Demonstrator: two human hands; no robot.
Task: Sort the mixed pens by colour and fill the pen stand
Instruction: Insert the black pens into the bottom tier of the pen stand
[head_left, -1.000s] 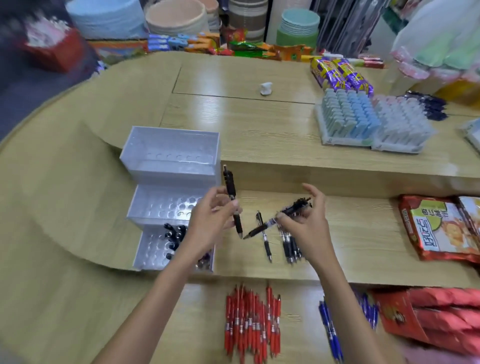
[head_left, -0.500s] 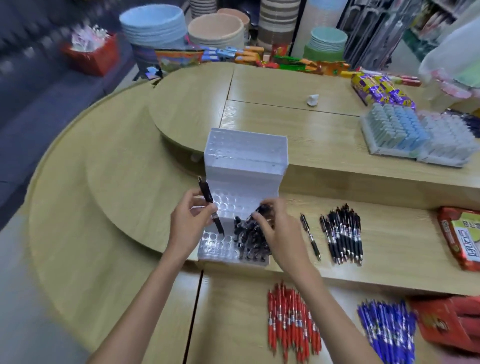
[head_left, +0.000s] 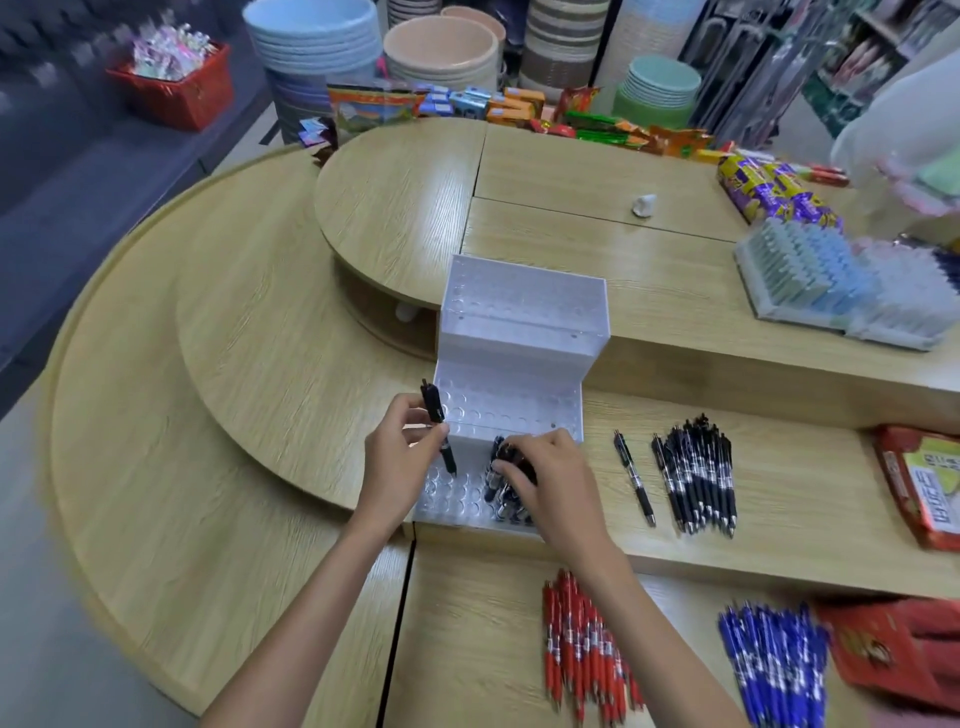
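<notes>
While our left grip (head_left: 397, 460) is pinching a black pen (head_left: 434, 410), our right grip (head_left: 556, 483) is clasping racked pens (head_left: 500, 499) in the pen stand (head_left: 519, 332).

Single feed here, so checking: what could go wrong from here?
1. The left hand holds a black pen tilted, tip over the pen stand's lowest tier; it may miss a hole and skid.
2. The right hand curls over the standing black pens; a tug could tip neighbours.
3. The stand sits at the shelf's front edge; a push may slide it towards the red pens below.
</notes>
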